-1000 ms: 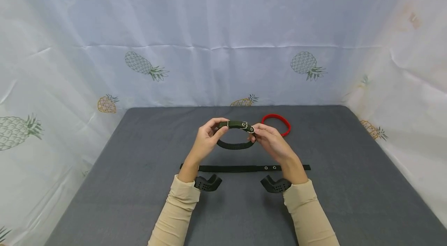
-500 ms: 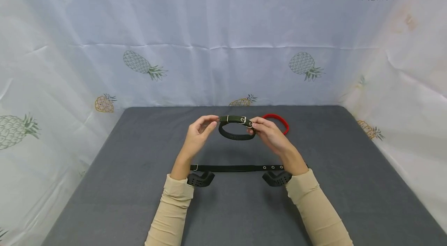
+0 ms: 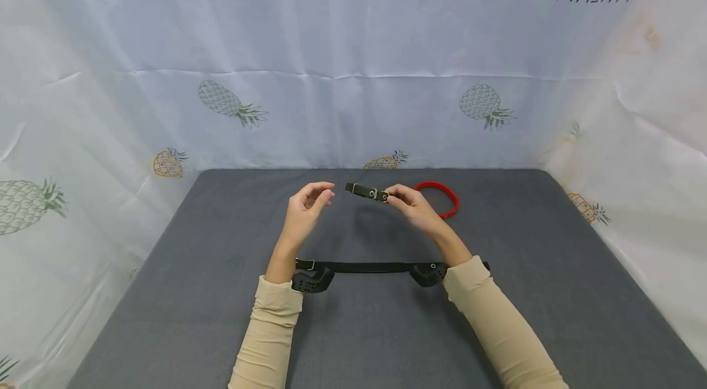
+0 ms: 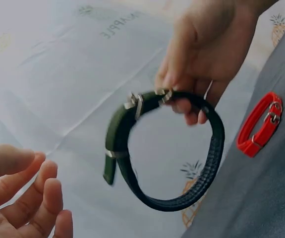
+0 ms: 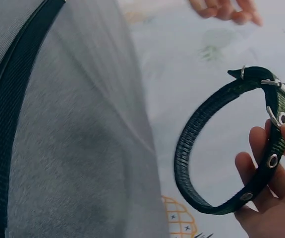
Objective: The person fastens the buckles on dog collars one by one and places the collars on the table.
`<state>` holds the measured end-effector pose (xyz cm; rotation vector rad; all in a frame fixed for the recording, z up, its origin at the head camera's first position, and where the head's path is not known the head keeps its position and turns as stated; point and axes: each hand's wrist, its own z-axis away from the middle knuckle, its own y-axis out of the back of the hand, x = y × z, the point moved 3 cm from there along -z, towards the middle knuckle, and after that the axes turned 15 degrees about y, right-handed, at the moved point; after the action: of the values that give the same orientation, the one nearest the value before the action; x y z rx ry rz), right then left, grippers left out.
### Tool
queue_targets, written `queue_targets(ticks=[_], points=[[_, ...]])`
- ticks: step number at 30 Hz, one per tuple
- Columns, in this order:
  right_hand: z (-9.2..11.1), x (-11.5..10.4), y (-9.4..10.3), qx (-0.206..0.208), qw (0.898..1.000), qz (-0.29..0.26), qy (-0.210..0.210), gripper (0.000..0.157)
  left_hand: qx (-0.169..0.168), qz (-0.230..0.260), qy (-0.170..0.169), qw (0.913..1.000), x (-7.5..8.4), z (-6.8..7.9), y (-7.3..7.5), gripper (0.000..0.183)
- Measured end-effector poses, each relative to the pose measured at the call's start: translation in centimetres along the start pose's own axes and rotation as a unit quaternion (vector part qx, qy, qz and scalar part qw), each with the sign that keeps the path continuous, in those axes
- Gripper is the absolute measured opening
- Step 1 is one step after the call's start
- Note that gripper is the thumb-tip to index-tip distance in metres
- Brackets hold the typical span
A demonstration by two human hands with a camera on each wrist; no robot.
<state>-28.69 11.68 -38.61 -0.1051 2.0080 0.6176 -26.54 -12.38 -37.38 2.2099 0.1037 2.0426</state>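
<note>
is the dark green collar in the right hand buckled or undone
Buckled: the collar forms a closed loop in the right hand, threaded through the buckle, its tip poking past the metal keeper.

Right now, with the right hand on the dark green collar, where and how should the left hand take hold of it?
Probably at the metal keeper, coming from the person's left, pinching the flat band across its two faces. The right hand holds the dark green collar beside the buckle, leaving the keeper side free and nearest the left hand.
</note>
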Motion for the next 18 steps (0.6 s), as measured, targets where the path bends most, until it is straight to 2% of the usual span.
queue_targets(ticks=[9, 18], points=[[-0.9, 1.2, -0.7, 0.015, 0.994, 0.098, 0.038, 0.023, -0.006, 0.0, 0.0, 1.0, -0.1, 0.1, -0.2, 0.024], [-1.5, 2.9, -1.4, 0.035, 0.98, 0.174, 0.096, 0.017, 0.001, 0.003, 0.002, 1.0, -0.1, 0.0, -0.1, 0.025]])
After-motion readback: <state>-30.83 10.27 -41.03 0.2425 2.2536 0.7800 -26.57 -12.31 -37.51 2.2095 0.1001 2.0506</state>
